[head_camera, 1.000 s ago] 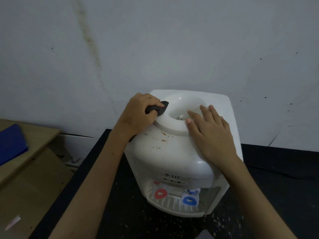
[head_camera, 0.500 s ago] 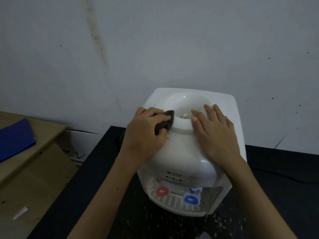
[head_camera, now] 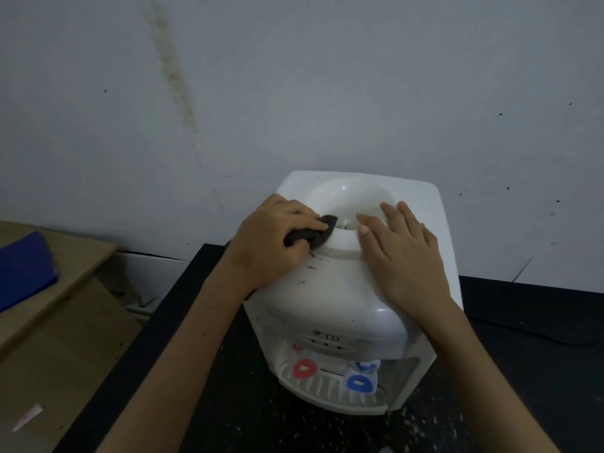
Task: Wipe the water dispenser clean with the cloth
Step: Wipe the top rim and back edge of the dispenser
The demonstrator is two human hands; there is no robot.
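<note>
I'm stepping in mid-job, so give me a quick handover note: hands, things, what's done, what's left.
Left hand: grip closed on the dark cloth, pressed at the left of the raised collar.
Right hand: flat and open on the water dispenser, steadying it.
Done: cannot tell.
Left: brown specks on the top just below the cloth; front and taps look unwiped.

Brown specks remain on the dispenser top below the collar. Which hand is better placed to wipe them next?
Left. The left hand already grips the dark cloth just above the specks; the right hand lies flat and empty, steadying the water dispenser.
</note>
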